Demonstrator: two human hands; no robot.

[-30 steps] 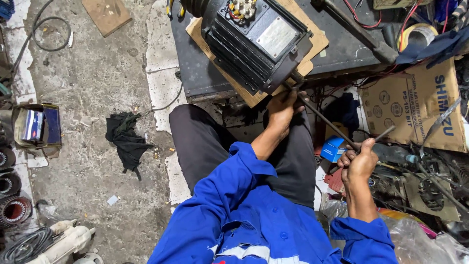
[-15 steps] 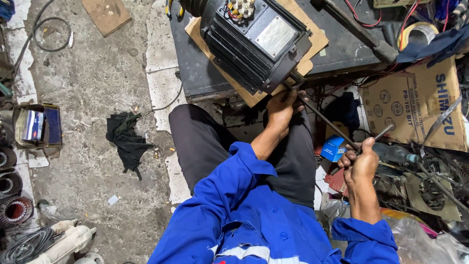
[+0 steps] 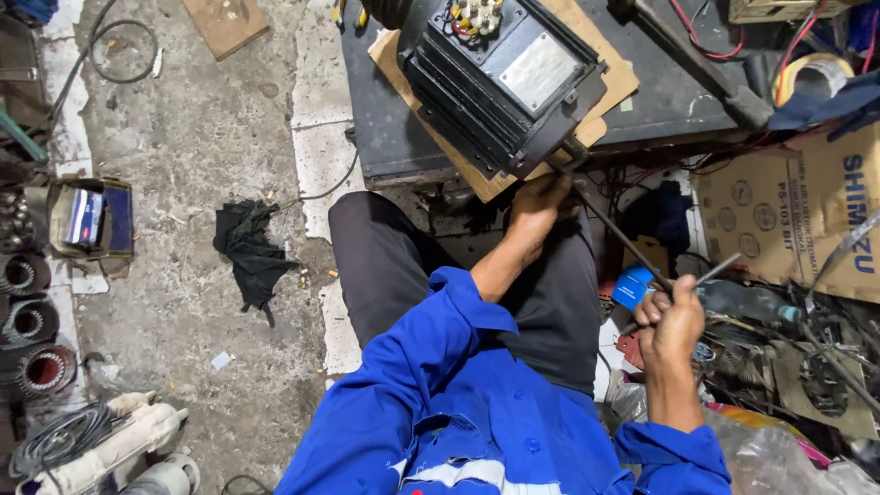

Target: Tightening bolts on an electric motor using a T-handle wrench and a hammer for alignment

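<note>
- Your right hand has its grip clamped around the lower end of a long thin metal rod; a second thin rod end sticks out past the knuckles toward the right.
- Your left hand has its grip closed on the upper end of that rod, right at the lower corner of the black electric motor.
- The rod runs on a slant between your two hands, over your dark trousers.
- The motor lies tilted on a sheet of cardboard on the dark desk, hanging partly over the near edge, terminal posts facing up.
- Just beside your right hand: a small blue box and a crowded heap of metal parts and wires, close against the rod's lower end.
- Right of that, a printed cardboard box leans under the desk.
- On the concrete floor to your left lie a black rag and, well apart, motor stator cores along the edge.
</note>
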